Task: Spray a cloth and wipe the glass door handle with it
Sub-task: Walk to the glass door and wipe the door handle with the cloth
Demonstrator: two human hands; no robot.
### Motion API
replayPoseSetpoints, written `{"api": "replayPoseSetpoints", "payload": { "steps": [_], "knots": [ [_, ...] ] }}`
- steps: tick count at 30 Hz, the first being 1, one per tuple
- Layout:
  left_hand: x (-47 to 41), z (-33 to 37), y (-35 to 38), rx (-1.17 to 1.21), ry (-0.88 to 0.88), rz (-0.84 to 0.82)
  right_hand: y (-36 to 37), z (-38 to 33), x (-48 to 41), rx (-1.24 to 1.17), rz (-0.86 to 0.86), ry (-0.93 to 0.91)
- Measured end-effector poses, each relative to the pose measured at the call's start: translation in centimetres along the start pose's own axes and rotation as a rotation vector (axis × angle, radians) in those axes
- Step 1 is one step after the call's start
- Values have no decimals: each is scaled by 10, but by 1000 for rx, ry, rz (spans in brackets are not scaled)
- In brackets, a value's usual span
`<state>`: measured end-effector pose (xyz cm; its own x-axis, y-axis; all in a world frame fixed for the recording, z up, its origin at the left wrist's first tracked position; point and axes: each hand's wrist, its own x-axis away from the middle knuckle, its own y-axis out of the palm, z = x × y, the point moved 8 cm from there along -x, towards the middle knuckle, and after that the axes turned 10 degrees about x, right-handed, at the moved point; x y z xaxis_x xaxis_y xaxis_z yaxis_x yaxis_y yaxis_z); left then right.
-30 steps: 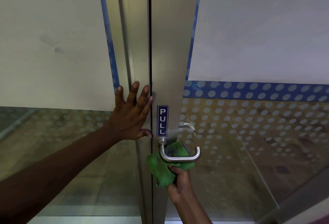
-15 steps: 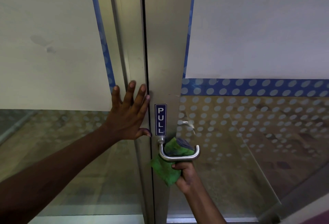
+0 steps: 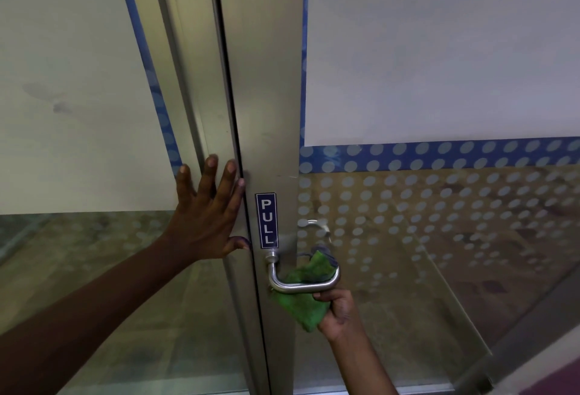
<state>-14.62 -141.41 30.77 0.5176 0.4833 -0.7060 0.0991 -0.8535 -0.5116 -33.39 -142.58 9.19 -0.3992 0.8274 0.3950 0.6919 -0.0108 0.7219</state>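
The green microfibre cloth [image 3: 306, 299] is gripped in the right hand [image 3: 340, 313], fingers clenched around its lower fold just under the lever door handle [image 3: 301, 281]. The cloth is threaded behind the handle's horizontal bar, with its upper end showing above the bar near the outer bend and its bulk hanging below. Compared with a second ago, the cloth's top has been shifted from the middle of the bar toward the free end, and the right hand has been carried outward along the underside; this is judged to be a wiping pass along the bar, so the wiping step is under way, with spraying taken as already done. No spray bottle is seen.

The left hand [image 3: 208, 212] is pressed flat, fingers spread and holding nothing, against the metal frame [image 3: 201, 105] of the neighbouring leaf, just beside the door seam, as it was a second ago, apparently to steady the doors. The PULL sign [image 3: 266, 220] sits directly above the handle's mount [image 3: 271, 258], which appears not yet covered by the cloth and is judged still to need wiping.
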Motion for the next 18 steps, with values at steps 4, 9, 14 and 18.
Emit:
{"api": "replayPoseSetpoints", "payload": {
  "steps": [4,9,14,18],
  "knots": [
    [0,0,-1,0,1,3,-9,2,3,-35,145,11],
    [0,0,-1,3,0,5,-11,-1,15,-114,196,31],
    [0,-1,0,9,-4,4,-16,-7,29,-169,229,-6],
    [0,0,0,20,-5,10,-36,-23,41,-135,364,-109]
  ]
}}
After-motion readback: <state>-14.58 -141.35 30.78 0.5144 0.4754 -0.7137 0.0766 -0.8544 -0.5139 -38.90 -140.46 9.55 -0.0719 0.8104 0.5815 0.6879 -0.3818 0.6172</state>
